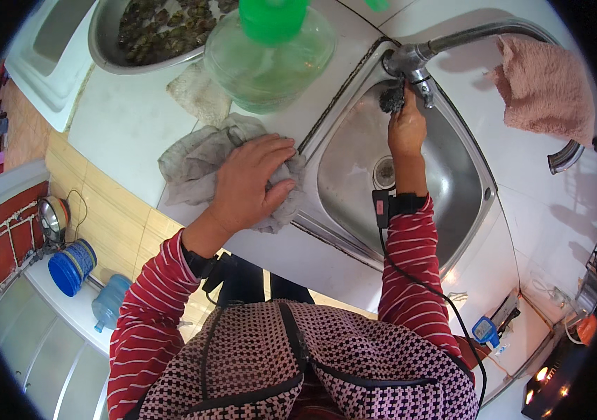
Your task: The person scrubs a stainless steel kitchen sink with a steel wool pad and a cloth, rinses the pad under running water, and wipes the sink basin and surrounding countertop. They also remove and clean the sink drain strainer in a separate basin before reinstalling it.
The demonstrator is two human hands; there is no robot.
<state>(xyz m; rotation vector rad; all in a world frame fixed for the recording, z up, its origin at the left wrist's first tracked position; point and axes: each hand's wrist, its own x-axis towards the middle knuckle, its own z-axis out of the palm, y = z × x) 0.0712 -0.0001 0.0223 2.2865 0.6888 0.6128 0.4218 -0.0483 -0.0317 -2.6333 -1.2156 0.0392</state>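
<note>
My left hand (248, 181) lies palm down on a crumpled grey cloth (193, 163) on the white counter, thumb apart from the fingers. My right hand (407, 128) reaches over the stainless steel sink (353, 131) to the foot of the metal faucet (408, 59). It holds a dark scrubber (392, 98), possibly a scouring pad, against or just below the faucet body. The fingertips are partly hidden there. No running water shows. Below the right wrist is the sink drain (384, 172).
A clear green pump bottle (272, 63) stands beyond the grey cloth, next to a pale rag (201, 93). A metal basin (100, 42) holds what look like shellfish. A pink towel (545, 86) hangs over the faucet spout (566, 157). A black cable (429, 286) trails from my right wrist.
</note>
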